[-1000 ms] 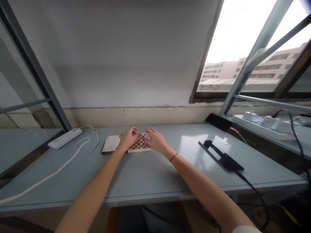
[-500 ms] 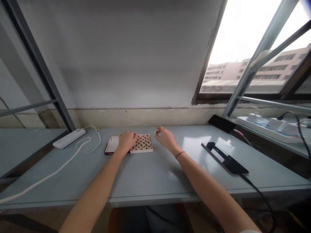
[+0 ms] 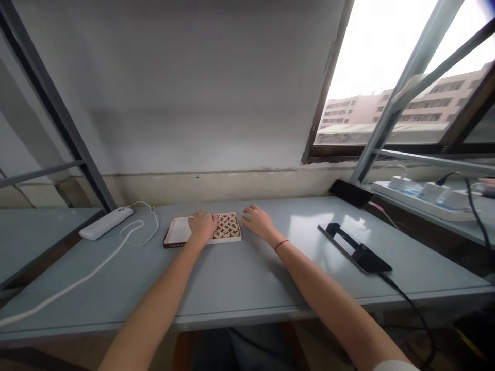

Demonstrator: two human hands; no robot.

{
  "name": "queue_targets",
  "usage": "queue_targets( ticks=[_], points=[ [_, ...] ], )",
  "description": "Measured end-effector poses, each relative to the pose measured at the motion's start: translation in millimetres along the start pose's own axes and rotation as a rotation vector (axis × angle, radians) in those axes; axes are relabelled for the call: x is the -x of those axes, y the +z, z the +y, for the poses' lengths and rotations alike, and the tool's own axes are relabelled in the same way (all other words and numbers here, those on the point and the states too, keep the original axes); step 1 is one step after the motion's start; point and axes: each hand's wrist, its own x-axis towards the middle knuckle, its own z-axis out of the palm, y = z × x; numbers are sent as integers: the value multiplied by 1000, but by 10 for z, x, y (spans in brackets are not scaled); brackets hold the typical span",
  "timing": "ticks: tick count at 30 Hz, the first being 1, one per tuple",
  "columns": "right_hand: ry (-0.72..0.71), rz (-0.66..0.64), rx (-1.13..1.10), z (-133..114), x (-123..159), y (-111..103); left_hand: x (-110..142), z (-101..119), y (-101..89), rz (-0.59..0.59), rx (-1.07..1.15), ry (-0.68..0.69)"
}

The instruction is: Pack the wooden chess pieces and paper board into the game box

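Observation:
Round Chinese chess pieces [image 3: 226, 225] with red and black characters lie in rows in a white box tray [image 3: 232, 240]. Its dark-red lid [image 3: 180, 230], pale inside, lies open against the left side. My left hand [image 3: 203, 225] rests over the join of lid and tray, thumb apart from the fingers, covering the leftmost pieces. Just beyond the tray's right edge is my right hand [image 3: 258, 221], its fingers curled toward the thumb. A small pale spot shows at those fingertips, too small to make out.
A white power bank [image 3: 105, 223] with a white cable [image 3: 88, 273] lies at the left. On the right are a black tablet-like device [image 3: 356, 251] with a cable and a dark phone [image 3: 350, 193]. A power strip [image 3: 425, 201] sits beyond the metal post.
My right hand has moved slightly left and closer to the tray. My left hand stays over the tray's left side. The whole view has shifted a little.

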Motion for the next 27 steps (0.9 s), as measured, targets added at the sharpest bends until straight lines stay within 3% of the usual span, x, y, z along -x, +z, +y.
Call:
queue_targets(
  ticks=[2,7,11,20,22,25,27],
  points=[
    [-10,-3,9,-27,15,-6,-7,9,8,8,-7,0],
    [116,-55,54,-15,34,-21,-43,-28,32,-124,98,-33],
    [130,-60,33,-14,39,-25,-63,-92,59,-123,132,-30],
    [-4,36,-119,-149,73,-25,-77,-112,90,-43,189,81],
    [-61,74,-156,-197,97,-43,-82,-116,85,22,204,100],
    [-205,120,-237,-312,152,-95,-61,-81,59,124,409,165],
    [-293,143,-307,-403,191,-130,-27,-24,37,92,688,209]
  ],
)
